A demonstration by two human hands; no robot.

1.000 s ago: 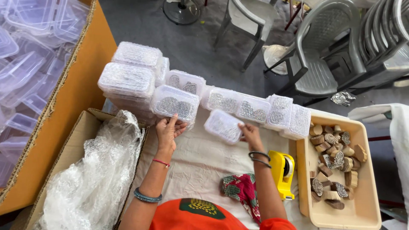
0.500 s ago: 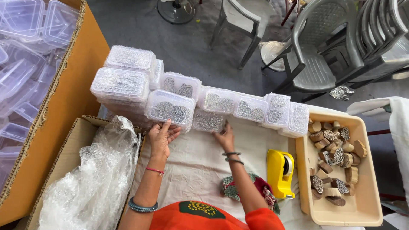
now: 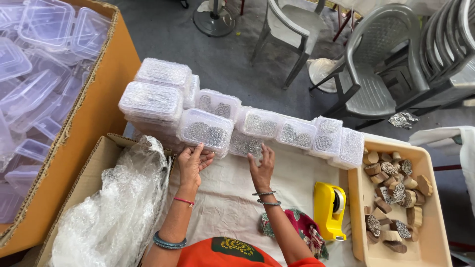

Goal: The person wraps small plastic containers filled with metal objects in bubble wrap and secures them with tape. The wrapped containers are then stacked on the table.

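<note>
Clear plastic boxes wrapped in bubble film, each holding patterned pieces, stand stacked in a row (image 3: 277,131) along the far edge of a white cloth (image 3: 232,198). My left hand (image 3: 192,163) rests with spread fingers against the front of one stacked box (image 3: 205,132). My right hand (image 3: 261,165) lies flat with fingers apart against a low box (image 3: 245,144) set under the row. Neither hand grips anything.
A cardboard box of bubble wrap (image 3: 109,207) sits at the left, beside a large carton of empty clear containers (image 3: 39,74). A yellow tape dispenser (image 3: 330,210) and a beige tray (image 3: 435,232) of carved wooden blocks are at the right. Grey chairs (image 3: 376,64) stand beyond.
My right hand carried a wrapped box from mid-air to the row, set it low against the stack and let go. My left hand stayed on its box.
</note>
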